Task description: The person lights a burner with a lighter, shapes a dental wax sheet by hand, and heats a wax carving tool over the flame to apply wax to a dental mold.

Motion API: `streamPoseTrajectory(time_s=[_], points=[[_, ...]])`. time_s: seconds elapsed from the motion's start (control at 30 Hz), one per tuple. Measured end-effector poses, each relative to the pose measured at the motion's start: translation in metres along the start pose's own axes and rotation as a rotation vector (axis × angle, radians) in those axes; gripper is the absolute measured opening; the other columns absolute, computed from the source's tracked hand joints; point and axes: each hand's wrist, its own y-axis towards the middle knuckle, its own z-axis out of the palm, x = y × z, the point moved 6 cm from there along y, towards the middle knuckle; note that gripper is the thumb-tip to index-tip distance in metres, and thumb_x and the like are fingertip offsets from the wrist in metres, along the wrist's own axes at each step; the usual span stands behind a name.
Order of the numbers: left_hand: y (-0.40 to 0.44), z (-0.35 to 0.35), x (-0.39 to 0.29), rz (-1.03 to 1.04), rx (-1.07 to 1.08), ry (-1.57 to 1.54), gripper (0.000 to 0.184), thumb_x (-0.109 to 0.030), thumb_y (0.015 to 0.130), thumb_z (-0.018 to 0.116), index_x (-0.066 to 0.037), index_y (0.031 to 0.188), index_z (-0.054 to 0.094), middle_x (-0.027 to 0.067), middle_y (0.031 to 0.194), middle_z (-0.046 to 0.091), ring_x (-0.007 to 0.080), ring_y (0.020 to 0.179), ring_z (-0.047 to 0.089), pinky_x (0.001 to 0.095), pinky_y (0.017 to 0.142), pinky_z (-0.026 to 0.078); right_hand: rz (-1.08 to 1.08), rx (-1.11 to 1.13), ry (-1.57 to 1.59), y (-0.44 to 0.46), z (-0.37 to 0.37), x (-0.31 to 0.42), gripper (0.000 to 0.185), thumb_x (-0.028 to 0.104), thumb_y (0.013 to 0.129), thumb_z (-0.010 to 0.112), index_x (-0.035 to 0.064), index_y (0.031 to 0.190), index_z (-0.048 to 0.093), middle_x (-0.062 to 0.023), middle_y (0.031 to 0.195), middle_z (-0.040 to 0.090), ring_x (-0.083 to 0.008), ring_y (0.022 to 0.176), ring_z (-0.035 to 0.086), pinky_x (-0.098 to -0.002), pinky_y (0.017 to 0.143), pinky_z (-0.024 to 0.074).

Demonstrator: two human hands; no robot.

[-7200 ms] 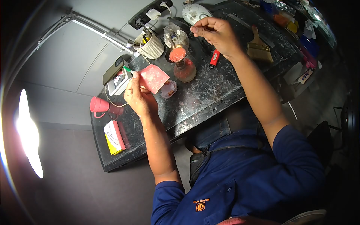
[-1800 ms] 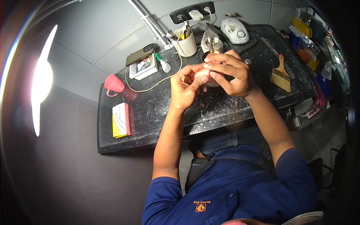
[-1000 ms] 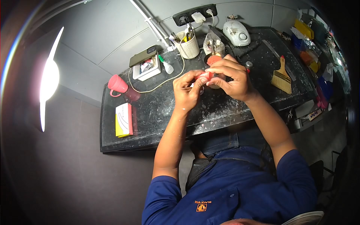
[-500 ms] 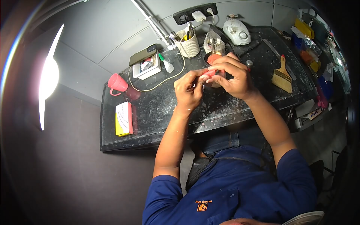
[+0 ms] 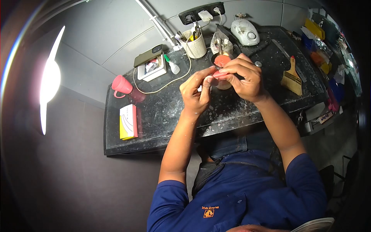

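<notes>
Between my two hands, over the middle of the dark worktable [image 5: 162, 112], is a small pinkish-red piece [image 5: 220, 74] that looks like wax. My right hand [image 5: 247, 79] pinches it between thumb and fingers from the right. The bent fingers and thumb of my left hand [image 5: 196, 92] close on its left end, where the fingertips partly cover it. Just beyond the fingers stands a round holder with a red-orange mass [image 5: 222, 60] on top. Below the piece, a pale round thing [image 5: 223, 84] is partly hidden by my hands.
At the back are a pen basket [image 5: 195, 47], a white machine with a dial [image 5: 245, 33] and a power strip [image 5: 201, 13]. To the left lie a pink mug [image 5: 121, 85], a small box [image 5: 128, 121], and a phone [image 5: 148, 56] on a white box. A brush [image 5: 291, 80] lies right.
My right hand has shifted slightly right, and my left fingers have loosened a little. More of the pinkish-red piece and of the red-orange mass behind now shows.
</notes>
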Motion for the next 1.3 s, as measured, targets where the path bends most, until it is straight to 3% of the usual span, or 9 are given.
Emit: streamPoseTrajectory(time_s=[0.4,0.9,1.3], points=[[-0.0007,0.0045,-0.0023,0.078,0.062,0.064,0.016,0.002,0.085,0.07,0.001,0.101,0.071,0.0138,0.086,0.071,0.0218,0.073,0.07,0.0289,0.066,0.053,-0.03,-0.007,-0.001,-0.0005,-0.004,-0.0005,0.009,0.009,0.081,0.076,0.0024,0.086,0.072,-0.0076,0.084,0.071,-0.021,0.075,0.062,-0.0306,0.069,0.05],[0.0012,0.0009,-0.0048,0.104,0.023,0.132,0.019,0.005,0.084,0.069,0.001,0.103,0.07,0.0133,0.085,0.07,0.0231,0.072,0.068,0.0297,0.066,0.052,-0.053,0.021,-0.011,0.0022,-0.0019,0.0038,0.019,0.012,0.076,0.082,0.0039,0.09,0.072,-0.0092,0.09,0.07,-0.0238,0.086,0.066,-0.0315,0.074,0.049],[0.0011,-0.003,-0.0008,0.071,-0.017,0.133,0.017,0.002,0.087,0.068,0.002,0.104,0.07,0.013,0.082,0.069,0.0205,0.068,0.065,0.0288,0.065,0.051,-0.056,0.023,-0.05,0.0037,-0.007,0.0043,0.016,0.006,0.075,0.075,0.0029,0.089,0.069,-0.0102,0.091,0.07,-0.0238,0.083,0.065,-0.0322,0.077,0.0477]])
